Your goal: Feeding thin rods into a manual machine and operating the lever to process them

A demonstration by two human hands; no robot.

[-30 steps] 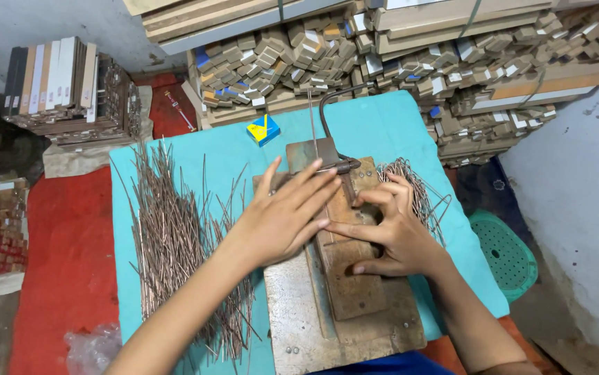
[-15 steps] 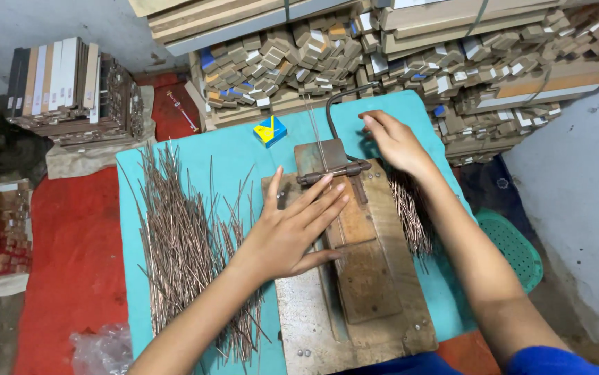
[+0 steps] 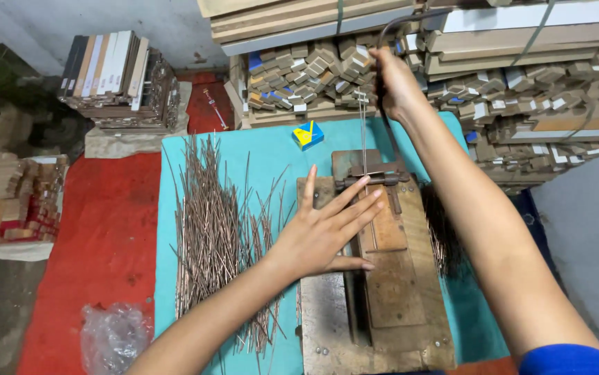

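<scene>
A wooden cutting jig (image 3: pixel 390 278) with a hinged metal lever lies on a teal cloth (image 3: pixel 265 153). My left hand (image 3: pixel 327 232) presses flat on the jig, fingers spread, holding thin metal rods (image 3: pixel 364 132) that run along it past the blade. My right hand (image 3: pixel 393 83) grips the curved lever handle (image 3: pixel 391 28), raised high over the far end. A wide pile of long thin copper-coloured rods (image 3: pixel 213 229) lies left of the jig. A darker heap of short cut rods (image 3: pixel 440 232) sits to its right, partly hidden by my right forearm.
A small yellow-and-blue box (image 3: pixel 308 134) rests on the cloth behind the jig. Stacks of small wooden blocks (image 3: pixel 313 73) and boards fill the back. Standing board bundles (image 3: pixel 105 69) are at the left rear, a red mat (image 3: pixel 105 236) and a crumpled plastic bag (image 3: pixel 112 337) to the left.
My right hand left the jig, took the lever handle and lifted it up and away. My left hand stayed pressed on the jig over the rods.
</scene>
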